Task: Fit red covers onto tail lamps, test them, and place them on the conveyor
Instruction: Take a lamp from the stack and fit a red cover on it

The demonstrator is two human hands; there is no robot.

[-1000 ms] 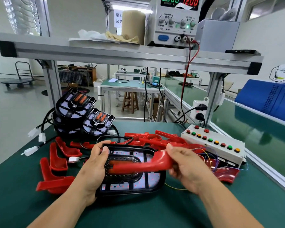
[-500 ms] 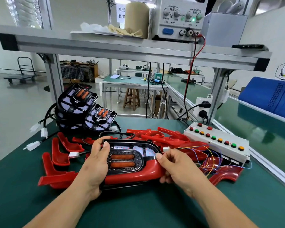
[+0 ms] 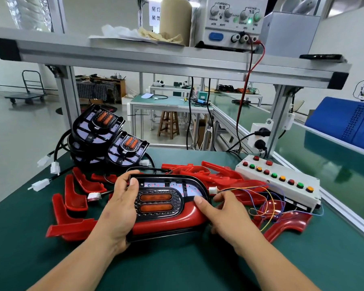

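Observation:
A black tail lamp (image 3: 158, 203) with two orange lenses lies on the green table in front of me. A red cover (image 3: 168, 222) sits along its near and right edge. My left hand (image 3: 119, 208) grips the lamp's left end, thumb on its face. My right hand (image 3: 225, 215) holds the right end, thumb pressing the red cover. A white connector (image 3: 213, 190) with coloured wires sits just above my right fingers. More bare lamps (image 3: 111, 137) are stacked at the back left.
Loose red covers lie at the left (image 3: 72, 206) and behind the lamp (image 3: 208, 173). A white test box (image 3: 280, 181) with coloured buttons stands at the right, beside the green conveyor (image 3: 328, 162). A power supply (image 3: 231, 22) stands on the overhead shelf.
One second ago my right hand held the red cover above the lamp. Now the cover sits along the lamp's near edge and both hands hold the lamp's ends.

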